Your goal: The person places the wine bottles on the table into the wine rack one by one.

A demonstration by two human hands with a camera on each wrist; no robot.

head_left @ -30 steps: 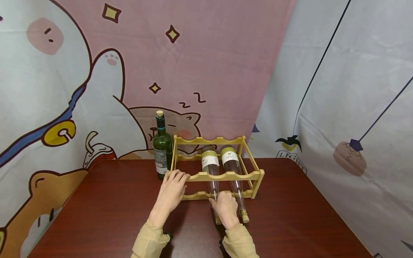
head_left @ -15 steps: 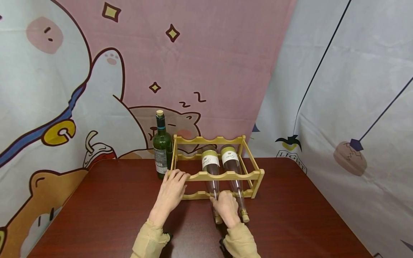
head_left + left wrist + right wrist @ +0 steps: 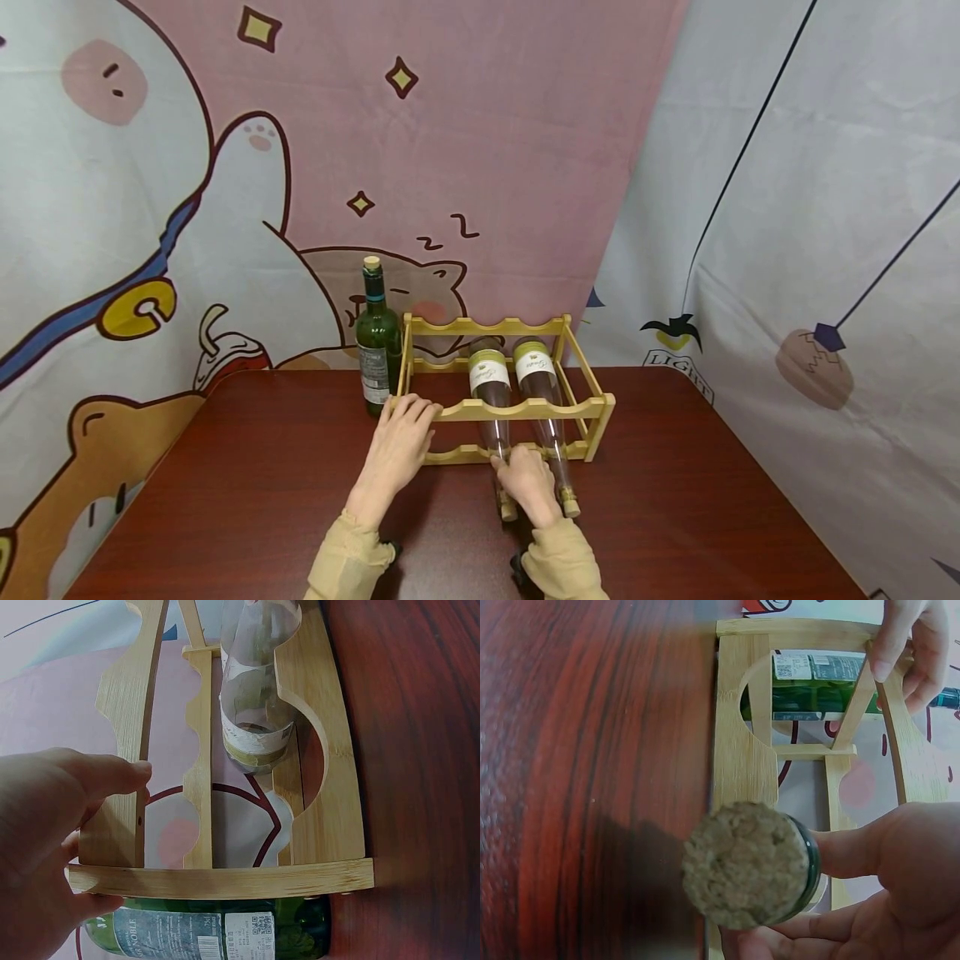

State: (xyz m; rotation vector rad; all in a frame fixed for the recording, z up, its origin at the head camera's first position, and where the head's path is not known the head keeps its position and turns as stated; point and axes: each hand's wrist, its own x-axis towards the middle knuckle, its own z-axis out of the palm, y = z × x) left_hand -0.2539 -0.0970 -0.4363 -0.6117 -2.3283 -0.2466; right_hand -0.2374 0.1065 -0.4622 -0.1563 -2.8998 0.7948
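Rack point(image 3: 461, 411) holds two clear bottles point(image 3: 491, 392) beneath its rail; I see left hand point(image 3: 401, 437) gripping its corner, right hand point(image 3: 528, 482) pinching one neck, green bottle point(image 3: 378, 343) just left of rack.

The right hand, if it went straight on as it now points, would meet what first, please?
Besides the left clear bottle in its grip, the right hand would probably meet the wooden wine rack's lower front rail first, though depth is unclear.
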